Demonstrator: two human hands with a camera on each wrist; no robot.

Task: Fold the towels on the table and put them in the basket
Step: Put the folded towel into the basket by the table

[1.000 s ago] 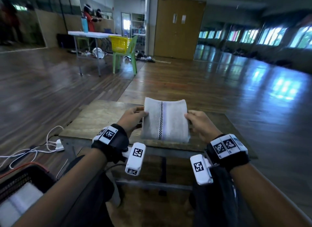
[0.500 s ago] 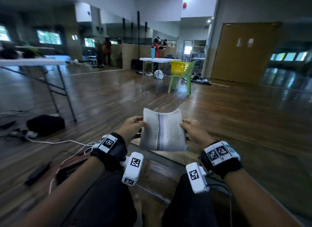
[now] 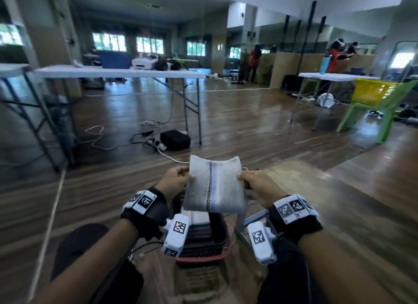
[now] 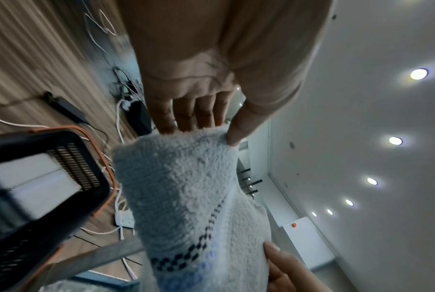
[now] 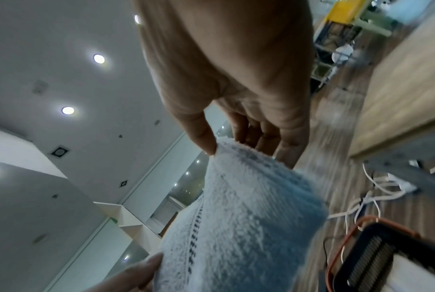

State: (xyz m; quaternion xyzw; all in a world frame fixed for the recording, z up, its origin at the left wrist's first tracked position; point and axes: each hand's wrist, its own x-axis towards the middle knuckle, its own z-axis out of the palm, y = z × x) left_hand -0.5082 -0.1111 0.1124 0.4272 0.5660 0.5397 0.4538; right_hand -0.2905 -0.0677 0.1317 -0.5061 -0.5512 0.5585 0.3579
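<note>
A folded white towel with a dark checked stripe hangs in the air between my two hands. My left hand pinches its left edge, thumb on top, fingers beneath. My right hand pinches the right edge the same way. The towel fills the left wrist view under my left hand; in the right wrist view the towel hangs from my right hand. Below the towel a black basket with an orange rim sits on the floor, holding a folded white towel.
White cables and a power strip lie on the wooden floor ahead. A long white folding table stands to the left, a green chair with a yellow basket to the right. The wooden table's edge is at my right.
I have turned left, away from the wooden table, carrying the folded towel in both hands. It now hangs over the basket on the floor.
</note>
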